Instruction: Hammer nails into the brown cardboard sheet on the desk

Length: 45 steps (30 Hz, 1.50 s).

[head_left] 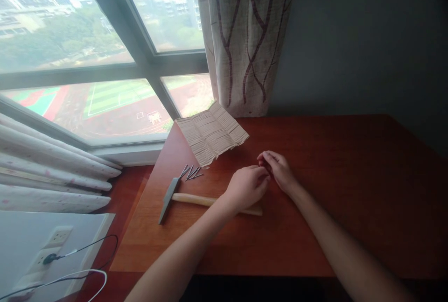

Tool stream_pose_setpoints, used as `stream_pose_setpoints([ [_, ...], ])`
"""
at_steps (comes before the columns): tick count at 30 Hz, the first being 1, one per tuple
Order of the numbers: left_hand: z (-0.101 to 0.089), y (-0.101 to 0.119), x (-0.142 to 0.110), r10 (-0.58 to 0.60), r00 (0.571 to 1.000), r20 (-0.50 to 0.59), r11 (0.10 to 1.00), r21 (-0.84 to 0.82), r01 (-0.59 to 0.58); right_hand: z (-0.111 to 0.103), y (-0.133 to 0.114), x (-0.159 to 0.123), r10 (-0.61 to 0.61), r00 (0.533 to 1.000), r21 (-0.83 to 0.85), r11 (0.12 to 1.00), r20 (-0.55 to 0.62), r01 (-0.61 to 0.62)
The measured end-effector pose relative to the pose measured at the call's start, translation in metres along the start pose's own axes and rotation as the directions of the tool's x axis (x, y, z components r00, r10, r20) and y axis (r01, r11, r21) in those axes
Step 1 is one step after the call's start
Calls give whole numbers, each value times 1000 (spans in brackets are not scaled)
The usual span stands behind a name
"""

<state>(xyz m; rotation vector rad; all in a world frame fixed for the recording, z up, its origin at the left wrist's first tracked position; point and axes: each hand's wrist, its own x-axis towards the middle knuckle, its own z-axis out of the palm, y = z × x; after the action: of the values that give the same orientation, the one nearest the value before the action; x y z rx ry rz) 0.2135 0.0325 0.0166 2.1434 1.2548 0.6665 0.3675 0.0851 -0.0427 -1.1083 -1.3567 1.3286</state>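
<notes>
As both my hands meet by the butt end of the hammer [194, 199], I note it as my landmark. Left hand [247, 183]: back uppermost, fingers curled inward, held over the handle and hiding part of it; whether it touches the wood, I cannot tell. Right hand [282, 170]: beyond the butt end, fingers bent, tips drawn toward the left's. Whether either closes on something small, I cannot tell; the fingertips are dark and partly hidden.

Hammer lies flat, head leftward, butt toward me and to the right, probably so the handle falls within easy reach. Nails [190, 172]: a loose group just beyond the hammer's head, likely kept together there and out from under my forearms. Cardboard [213, 134]: farther beyond the hammer, creased, near edge ragged; shadow below suggests it does not sit quite flat. Perhaps set back to leave the hands space.

Edges: the desk [350, 190] ends not far left of the hammer's head, so a leftward shove looks the riskiest. Near edge runs under my forearms, this side of the hammer. Widest stretch of desk is right of the hammer; elbows would move most freely there.
</notes>
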Motion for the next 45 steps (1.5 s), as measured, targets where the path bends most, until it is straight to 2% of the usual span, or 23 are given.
stream_pose_setpoints([
  [3,6,-12,19,-87,995,51,995,47,85,-5,3,-2,-41,998,17,999,-57,42],
  [6,13,-24,24,-134,991,24,991,0,134,2,2,-4,-103,994,-31,994,-43,102],
  [10,18,-36,21,-123,992,13,992,-37,123,10,1,-5,-203,979,-156,968,-23,197],
  [14,20,-39,20,-108,994,10,994,-20,108,10,4,-4,-302,953,-292,911,4,290],
  [45,23,-37,17,-62,998,10,998,20,62,7,1,-4,-291,957,-307,909,17,282],
])
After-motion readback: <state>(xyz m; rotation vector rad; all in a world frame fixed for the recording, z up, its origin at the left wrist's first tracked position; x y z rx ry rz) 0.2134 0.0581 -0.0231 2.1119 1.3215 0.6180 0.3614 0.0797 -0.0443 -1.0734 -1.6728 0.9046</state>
